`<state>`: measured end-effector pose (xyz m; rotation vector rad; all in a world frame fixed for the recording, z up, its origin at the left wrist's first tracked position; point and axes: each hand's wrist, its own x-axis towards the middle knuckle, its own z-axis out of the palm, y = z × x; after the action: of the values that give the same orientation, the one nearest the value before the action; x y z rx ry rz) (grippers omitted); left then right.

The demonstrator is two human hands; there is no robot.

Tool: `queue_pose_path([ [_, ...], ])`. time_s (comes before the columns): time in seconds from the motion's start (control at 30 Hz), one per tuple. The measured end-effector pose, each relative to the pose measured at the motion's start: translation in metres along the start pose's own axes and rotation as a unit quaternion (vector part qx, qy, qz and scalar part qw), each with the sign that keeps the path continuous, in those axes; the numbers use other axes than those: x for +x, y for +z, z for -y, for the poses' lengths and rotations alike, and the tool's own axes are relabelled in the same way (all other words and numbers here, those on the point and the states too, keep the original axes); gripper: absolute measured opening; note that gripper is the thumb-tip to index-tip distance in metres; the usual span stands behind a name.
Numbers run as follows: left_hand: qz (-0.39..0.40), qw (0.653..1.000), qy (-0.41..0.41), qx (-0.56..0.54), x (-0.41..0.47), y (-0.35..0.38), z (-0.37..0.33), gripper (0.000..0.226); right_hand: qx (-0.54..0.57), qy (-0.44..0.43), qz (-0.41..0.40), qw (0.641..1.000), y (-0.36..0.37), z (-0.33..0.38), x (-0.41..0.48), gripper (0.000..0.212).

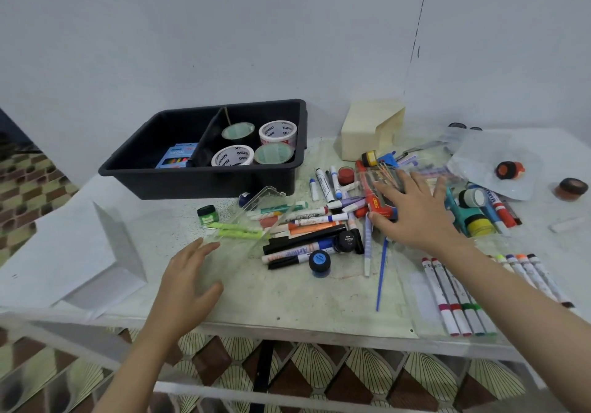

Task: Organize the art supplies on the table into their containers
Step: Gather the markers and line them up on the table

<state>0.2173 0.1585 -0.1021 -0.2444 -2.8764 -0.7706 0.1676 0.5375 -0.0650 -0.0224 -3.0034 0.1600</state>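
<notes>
Right hand (415,211): fingers spread and straight, laid flat over a red pack (379,204) at the right of the marker heap (307,230), thumb beside the pack's near end; nothing is clamped, and whether the palm bears down cannot be told. Left hand (188,275): fingers relaxed and apart, holding nothing, just beside a clear plastic case (256,208) that lies tilted among the pens; contact with it cannot be told. Loose supplies: crossed markers touching one another, a blue-capped paint jar (319,264) against the heap's near side, a blue brush (382,272) pointing toward the table (287,304) edge, a yellow jar (479,224) just right of the hand. Container: black tray (204,182) behind the heap, its right compartment holding tape rolls (277,132). Hazards, as judged: lifting the pack from under a flat palm may drag the markers leaning on it, sending round barrels and the jar rolling toward the near edge; the brush is likeliest to slide off; the light case could skid if nudged.
</notes>
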Motion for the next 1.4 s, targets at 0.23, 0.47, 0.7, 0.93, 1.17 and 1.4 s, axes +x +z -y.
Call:
queue_pose_path([
  [0.23,-0.029,0.999,0.012,-0.01,0.013,0.003,-0.004,0.058,0.079,-0.015,-0.027,0.996,-0.007,0.021,0.004,0.05],
  [0.47,-0.077,0.991,0.091,-0.059,0.037,0.01,-0.029,0.047,0.092,-0.112,-0.028,0.989,-0.009,0.051,0.018,0.02],
  [0.7,-0.057,0.984,0.126,-0.112,0.06,0.023,-0.063,0.028,-0.002,-0.092,0.031,0.995,-0.008,0.064,0.029,0.013],
  [0.93,-0.063,0.951,0.031,-0.302,0.076,0.028,-0.109,0.034,0.18,0.035,-0.064,0.981,-0.017,0.051,0.018,0.013],
  [1.17,-0.002,0.804,-0.172,-0.569,0.095,0.034,-0.15,0.036,0.373,0.075,-0.126,0.916,-0.012,0.077,0.0,0.009],
  [1.4,-0.024,0.818,-0.148,-0.555,0.105,0.033,-0.147,0.041,0.343,0.02,-0.088,0.935,-0.005,0.072,0.02,0.017],
])
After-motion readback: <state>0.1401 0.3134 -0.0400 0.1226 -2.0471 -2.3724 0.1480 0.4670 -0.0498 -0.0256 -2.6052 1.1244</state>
